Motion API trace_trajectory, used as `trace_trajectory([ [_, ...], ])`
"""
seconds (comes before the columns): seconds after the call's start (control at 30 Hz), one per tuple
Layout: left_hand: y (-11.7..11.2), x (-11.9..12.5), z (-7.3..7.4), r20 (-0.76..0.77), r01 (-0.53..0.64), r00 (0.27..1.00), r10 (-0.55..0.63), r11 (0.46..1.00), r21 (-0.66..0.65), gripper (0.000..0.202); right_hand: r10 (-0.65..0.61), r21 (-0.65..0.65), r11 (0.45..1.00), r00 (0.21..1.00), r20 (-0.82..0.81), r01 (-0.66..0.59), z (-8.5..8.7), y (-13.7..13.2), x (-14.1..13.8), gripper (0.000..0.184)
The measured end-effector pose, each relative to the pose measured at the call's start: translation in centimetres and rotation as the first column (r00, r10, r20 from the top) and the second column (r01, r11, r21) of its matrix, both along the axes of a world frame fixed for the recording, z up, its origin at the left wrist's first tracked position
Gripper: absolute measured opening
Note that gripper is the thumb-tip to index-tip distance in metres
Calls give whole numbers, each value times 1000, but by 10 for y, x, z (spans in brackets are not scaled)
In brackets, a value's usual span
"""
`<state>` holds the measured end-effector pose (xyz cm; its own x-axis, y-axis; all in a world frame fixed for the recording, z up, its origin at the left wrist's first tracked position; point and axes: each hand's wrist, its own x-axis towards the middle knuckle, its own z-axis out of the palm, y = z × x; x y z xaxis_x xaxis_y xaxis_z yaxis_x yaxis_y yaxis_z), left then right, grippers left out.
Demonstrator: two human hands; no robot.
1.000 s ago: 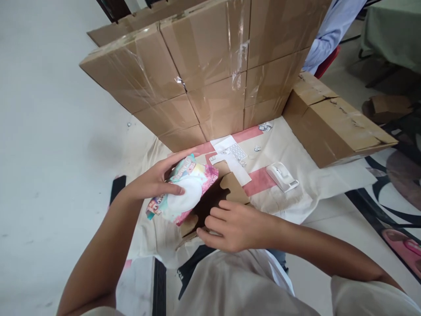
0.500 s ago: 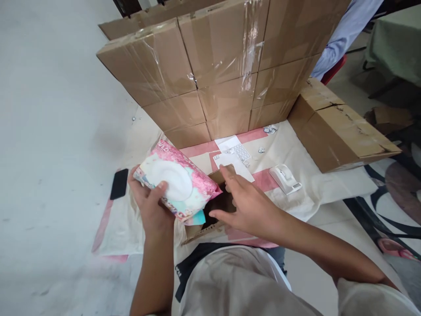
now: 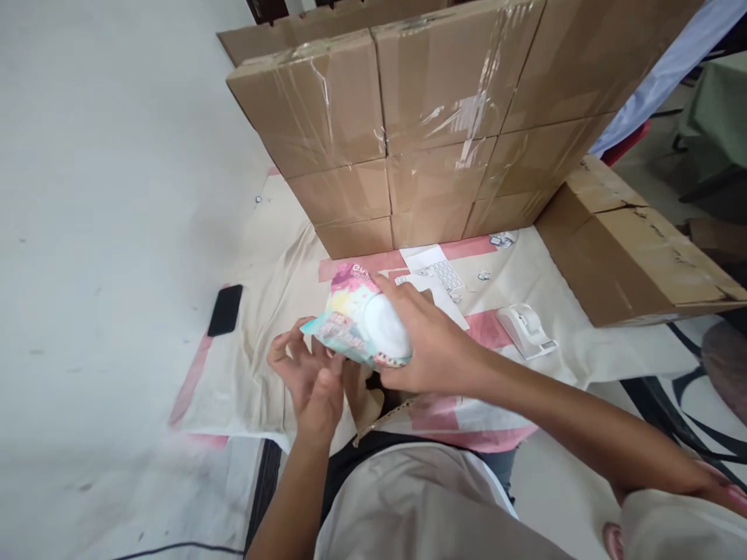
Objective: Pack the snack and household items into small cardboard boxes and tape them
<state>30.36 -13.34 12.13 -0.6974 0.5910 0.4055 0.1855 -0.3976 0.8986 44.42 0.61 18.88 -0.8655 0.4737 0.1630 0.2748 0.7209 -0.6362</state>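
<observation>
A pink, white and teal pack of wet wipes (image 3: 355,315) with a white lid is held in the air by my right hand (image 3: 429,342), whose fingers wrap its right side. Below the pack's left end is my left hand (image 3: 309,381), palm up with its fingers apart; whether a fingertip touches the pack I cannot tell. Under the pack, close to my body, stands an opened cardboard box (image 3: 365,408), its inside mostly hidden by the pack and my hands.
Stacked, taped cartons (image 3: 432,132) wall off the back of the cloth-covered table. A black phone (image 3: 226,309) lies at left. Papers (image 3: 435,272) and a white tape dispenser (image 3: 526,330) are at right, beside a larger cardboard box (image 3: 636,249). A person's light-blue sleeve (image 3: 665,70) shows behind.
The wipes pack has passed from my left hand to my right hand and has been turned. My left hand has let go and opened below it. The view has shifted slightly.
</observation>
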Motion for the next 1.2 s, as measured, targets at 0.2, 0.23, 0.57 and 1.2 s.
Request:
trace_trajectory([
  [0.2, -22, -24, -28, -553, 56, 779, -296, 911, -410, 20, 319, -93, 944, 948, 26, -315, 12, 52, 21, 112],
  [0.23, -22, -25, -28, -599, 46, 687, -412, 847, -530, 23, 347, -83, 936, 935, 69, -341, 13, 57, 20, 113],
  [0.57, -25, -54, -50, -690, -150, 716, 108, 989, -1, 39, 513, -38, 849, 805, 299, -527, 2, 59, 8, 112],
  [1.2, -10, -32, -62, -341, -73, 935, 102, 993, 97, 46, 346, 309, 656, 638, 688, -689, -88, -23, -34, 52],
])
